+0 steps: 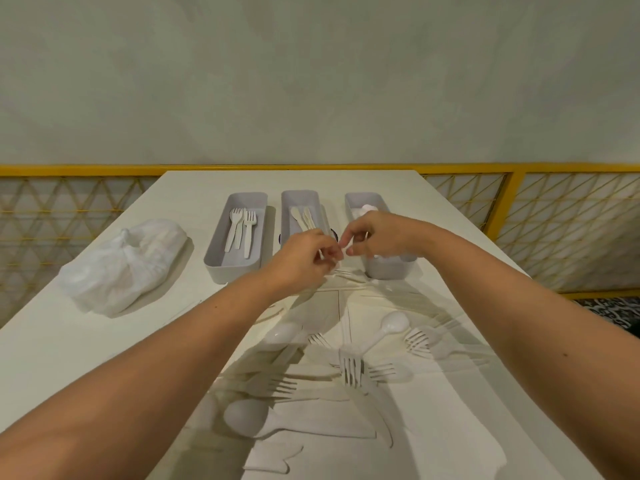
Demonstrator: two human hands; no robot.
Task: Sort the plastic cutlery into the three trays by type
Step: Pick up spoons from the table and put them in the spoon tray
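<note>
Three grey trays stand in a row at the far side of the table: the left tray (216, 261) holds forks, the middle tray (287, 202) holds knives, the right tray (384, 270) holds spoons. My left hand (304, 259) and my right hand (372, 233) meet in front of the middle and right trays, fingertips pinched on a small white piece of cutlery (341, 249) between them. What type it is cannot be told. Loose white forks (351, 368), spoons (391, 325) and other pieces lie scattered on the table below my arms.
A crumpled white plastic bag (121, 265) lies on the table left of the trays. A large spoon (246, 417) lies near the front. A yellow-framed lattice railing (554, 216) runs behind and right of the table.
</note>
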